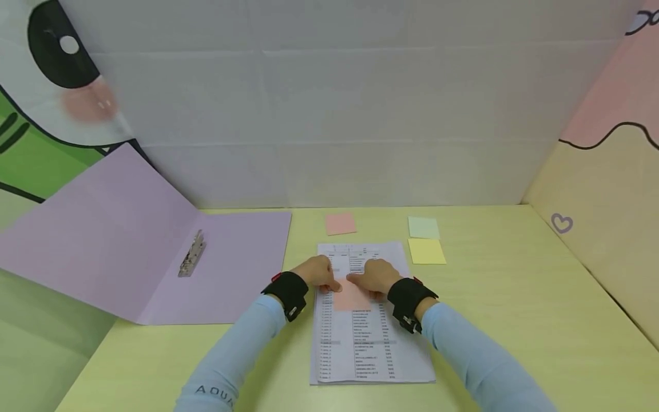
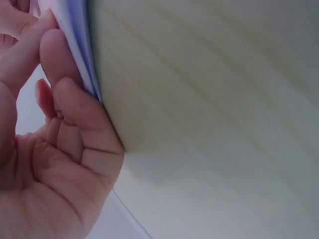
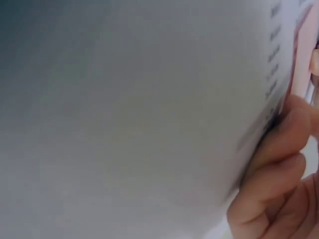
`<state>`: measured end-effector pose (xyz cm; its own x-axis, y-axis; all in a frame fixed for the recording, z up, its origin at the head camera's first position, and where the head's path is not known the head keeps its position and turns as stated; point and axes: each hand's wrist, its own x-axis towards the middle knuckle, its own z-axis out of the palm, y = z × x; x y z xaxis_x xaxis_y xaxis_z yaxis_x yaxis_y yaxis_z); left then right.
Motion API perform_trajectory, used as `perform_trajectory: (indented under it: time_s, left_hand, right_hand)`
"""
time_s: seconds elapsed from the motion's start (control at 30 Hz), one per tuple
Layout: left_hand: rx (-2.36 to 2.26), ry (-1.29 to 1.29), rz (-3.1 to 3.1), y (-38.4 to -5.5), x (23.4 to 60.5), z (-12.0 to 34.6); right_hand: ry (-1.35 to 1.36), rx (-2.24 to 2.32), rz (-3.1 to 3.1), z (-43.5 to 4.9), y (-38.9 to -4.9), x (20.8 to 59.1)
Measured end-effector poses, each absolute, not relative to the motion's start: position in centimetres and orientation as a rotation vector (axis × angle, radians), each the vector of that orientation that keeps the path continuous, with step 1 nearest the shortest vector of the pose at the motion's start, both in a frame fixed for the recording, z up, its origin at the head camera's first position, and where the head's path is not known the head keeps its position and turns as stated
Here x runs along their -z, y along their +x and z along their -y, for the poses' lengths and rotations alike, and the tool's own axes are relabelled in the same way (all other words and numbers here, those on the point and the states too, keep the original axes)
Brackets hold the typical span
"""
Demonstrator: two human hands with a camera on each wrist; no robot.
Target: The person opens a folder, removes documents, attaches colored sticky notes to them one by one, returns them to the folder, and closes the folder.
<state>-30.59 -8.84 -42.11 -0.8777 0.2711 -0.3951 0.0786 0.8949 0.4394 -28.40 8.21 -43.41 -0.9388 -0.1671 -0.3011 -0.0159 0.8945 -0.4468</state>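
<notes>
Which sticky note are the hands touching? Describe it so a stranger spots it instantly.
Right of the open purple folder, a stack of printed sheets lies on the yellow table. On the top sheet, at the left hand and right hand, is the pink sticky note. It alone lies on print; the other pink note, green note and yellow note lie off the paper.

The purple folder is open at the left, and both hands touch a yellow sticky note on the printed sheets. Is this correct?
Not quite: the sticky note that the left hand and right hand touch is pink, not yellow, as the head view shows.
</notes>
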Motion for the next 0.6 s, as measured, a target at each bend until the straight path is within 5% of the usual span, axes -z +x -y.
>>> perform_trajectory:
  time_s: [0.23,0.6]
  left_hand:
    - [-0.586,0.271,-2.590,-30.6,42.1,8.9]
    - [-0.595,0.281,-2.598,-30.6,42.0,9.2]
  right_hand:
    - [0.003,0.573,-2.691,-7.5,-28.9,43.3]
    - [-0.149,0.719,-2.579,-9.0,-30.0,43.5]
